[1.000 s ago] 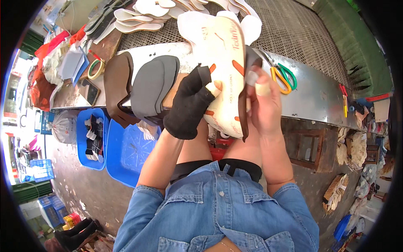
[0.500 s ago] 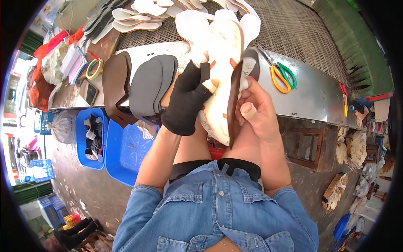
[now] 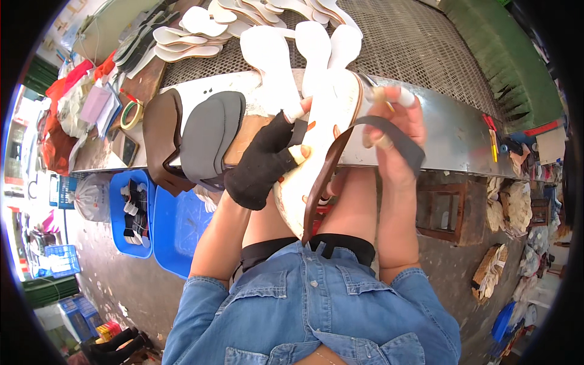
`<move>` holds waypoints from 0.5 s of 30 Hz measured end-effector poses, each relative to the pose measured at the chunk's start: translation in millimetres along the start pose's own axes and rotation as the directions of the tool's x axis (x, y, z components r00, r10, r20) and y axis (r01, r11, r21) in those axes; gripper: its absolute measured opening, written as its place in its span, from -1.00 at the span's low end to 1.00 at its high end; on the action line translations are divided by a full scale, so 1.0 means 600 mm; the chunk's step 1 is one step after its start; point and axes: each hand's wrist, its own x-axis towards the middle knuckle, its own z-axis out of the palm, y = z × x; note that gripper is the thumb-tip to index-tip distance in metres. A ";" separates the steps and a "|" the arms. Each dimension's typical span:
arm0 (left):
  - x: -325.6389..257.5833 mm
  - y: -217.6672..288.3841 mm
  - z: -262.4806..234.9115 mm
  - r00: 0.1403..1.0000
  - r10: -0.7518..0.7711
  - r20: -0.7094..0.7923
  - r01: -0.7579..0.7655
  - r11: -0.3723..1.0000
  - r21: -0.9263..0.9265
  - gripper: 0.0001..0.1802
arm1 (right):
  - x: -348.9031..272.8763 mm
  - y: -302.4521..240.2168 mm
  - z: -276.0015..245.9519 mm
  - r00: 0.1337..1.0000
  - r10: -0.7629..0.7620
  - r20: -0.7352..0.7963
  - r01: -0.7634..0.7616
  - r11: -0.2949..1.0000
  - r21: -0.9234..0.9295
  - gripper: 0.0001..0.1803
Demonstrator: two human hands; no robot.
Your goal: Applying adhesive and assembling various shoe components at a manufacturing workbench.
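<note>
My left hand (image 3: 264, 158), in a black fingerless glove, grips a cream-white foot-shaped sole piece (image 3: 295, 182) tilted over my lap, its thumb on the face. Small orange tabs show on that face. Along its right side runs a brown leather strap (image 3: 328, 164), whose free end turns over to a dark grey underside. My right hand (image 3: 398, 134), with tape on a fingertip, curls loosely at that free end, which bends across the palm; its fingers are partly blurred. White insoles (image 3: 267, 55) lie just beyond on the bench.
Brown leather pieces (image 3: 161, 134) and grey ones (image 3: 213, 131) overhang the bench edge. Tape (image 3: 131, 115) and a phone (image 3: 125, 149) lie at left. Blue bins (image 3: 176, 225) stand below. A wooden stool (image 3: 450, 210) stands under the bench at right, below a yellow-handled tool (image 3: 493, 145).
The sole piece has come lower and nearer to me, in my left hand. My right hand has moved up and right, and the strap's free end has flipped outward, showing grey.
</note>
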 end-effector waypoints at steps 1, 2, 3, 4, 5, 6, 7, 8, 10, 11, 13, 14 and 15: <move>-0.001 0.001 -0.006 0.998 -0.038 0.051 0.038 0.999 0.009 -0.24 | 0.002 -0.008 -0.010 1.000 -0.023 0.012 0.025 0.991 -0.130 -0.68; -0.003 0.006 -0.005 0.998 -0.038 0.051 0.038 0.999 0.008 -0.24 | 0.005 -0.016 -0.019 0.999 -0.044 0.026 0.050 0.965 -0.257 -0.66; -0.004 0.015 0.000 0.995 -0.057 0.078 0.057 0.998 0.007 -0.22 | 0.013 -0.036 -0.025 0.988 -0.104 0.113 0.133 0.946 -0.296 -0.79; -0.005 0.017 0.003 0.992 -0.078 0.099 0.078 0.997 0.006 -0.21 | 0.017 -0.049 -0.031 0.989 -0.102 0.111 0.131 0.945 -0.298 -0.79; -0.005 0.015 0.005 0.992 -0.080 0.101 0.080 0.997 0.003 -0.21 | 0.021 -0.063 -0.035 0.985 -0.094 0.145 0.131 0.953 -0.272 -0.80; -0.005 0.014 0.007 0.989 -0.085 0.119 0.085 0.996 0.002 -0.19 | 0.024 -0.076 -0.034 0.981 -0.087 0.176 0.129 0.961 -0.245 -0.76; -0.006 0.013 0.010 0.986 -0.090 0.137 0.091 0.996 0.002 -0.17 | 0.028 -0.088 -0.028 0.990 -0.067 0.126 0.094 0.971 -0.221 -0.78; -0.009 0.013 0.013 0.986 -0.093 0.141 0.094 0.996 0.001 -0.17 | 0.030 -0.094 -0.027 0.990 -0.067 0.122 0.093 0.970 -0.224 -0.78; -0.011 0.014 0.014 0.974 -0.125 0.191 0.142 0.987 -0.074 -0.14 | 0.040 -0.105 -0.030 0.986 -0.012 0.167 0.060 0.957 -0.283 -0.82; -0.012 0.002 0.004 0.962 -0.127 0.241 0.152 0.985 -0.088 -0.15 | 0.044 -0.110 -0.031 0.976 0.005 0.216 0.060 0.954 -0.294 -0.83; -0.011 0.003 0.004 0.952 -0.142 0.273 0.163 0.985 -0.056 -0.15 | 0.044 -0.105 -0.034 0.990 0.000 0.144 0.044 0.953 -0.299 -0.83; -0.010 0.004 0.003 0.942 -0.159 0.295 0.173 0.985 -0.022 -0.15 | 0.044 -0.102 -0.033 0.997 -0.002 0.073 0.024 0.955 -0.295 -0.82; -0.011 0.003 -0.002 0.937 -0.155 0.314 0.164 0.987 0.000 -0.17 | 0.045 -0.102 -0.027 0.998 -0.015 0.069 0.035 0.954 -0.296 -0.82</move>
